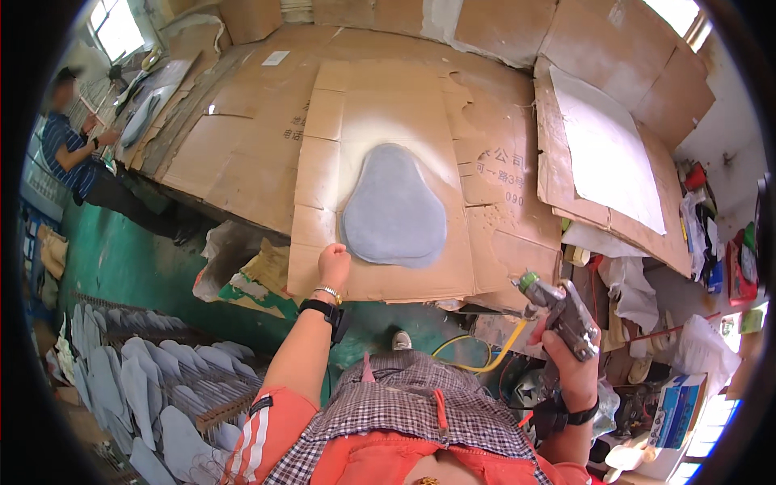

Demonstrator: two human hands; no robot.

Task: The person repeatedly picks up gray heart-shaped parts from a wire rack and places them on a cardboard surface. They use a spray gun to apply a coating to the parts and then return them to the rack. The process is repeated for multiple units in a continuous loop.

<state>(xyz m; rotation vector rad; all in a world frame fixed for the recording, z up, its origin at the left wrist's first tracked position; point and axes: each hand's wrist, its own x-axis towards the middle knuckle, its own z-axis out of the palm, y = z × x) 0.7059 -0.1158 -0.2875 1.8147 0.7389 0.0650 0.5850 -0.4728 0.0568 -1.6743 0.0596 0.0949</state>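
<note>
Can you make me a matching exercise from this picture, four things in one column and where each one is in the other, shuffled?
Things:
1. grey pear-shaped piece
2. spray gun
3. left hand
4. stacked grey pieces

Places:
A. gripped in the right hand
B. on a rack at the lower left
C. lying flat on the cardboard sheet
D. at the near edge of the cardboard, beside the grey piece

Pairs: 1-C, 2-A, 3-D, 4-B

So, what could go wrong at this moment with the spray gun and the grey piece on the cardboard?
The left hand touches the edge of the grey piece, so spray could hit the fingers. The spray gun in the right hand trails a yellow hose near the foot, which might snag.
</note>
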